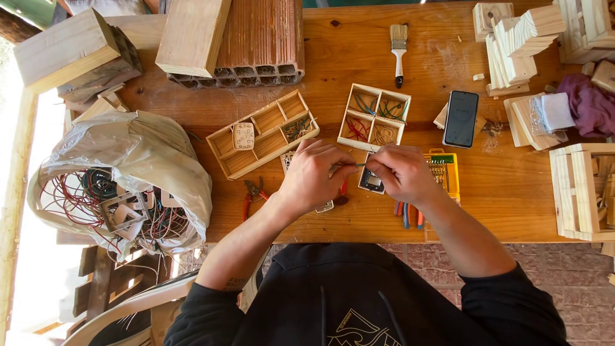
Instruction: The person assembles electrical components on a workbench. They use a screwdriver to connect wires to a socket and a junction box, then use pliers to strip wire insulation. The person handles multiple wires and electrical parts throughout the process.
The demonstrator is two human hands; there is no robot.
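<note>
Both hands pinch a short green wire (356,165) above the wooden workbench (512,192), the left hand (314,176) gripping one end and the right hand (400,172) the other, apparently to keep it taut. Just beyond the grip sits a compartmented wooden tray (375,117) of sorted wires; beneath it lies a small switch plate (370,184).

Matt bare-wood tabletop (512,192); raw wood compartment boxes (375,117); ribbed rough clay brick (259,38); glossy black phone (461,118); crinkled shiny plastic bag (134,154); purple cloth (592,102); yellow plastic case (448,173).

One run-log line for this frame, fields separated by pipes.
left hand + right hand: pinching thin wire between them | below: small switch part | nearby: square wooden tray, pliers, phone
</note>
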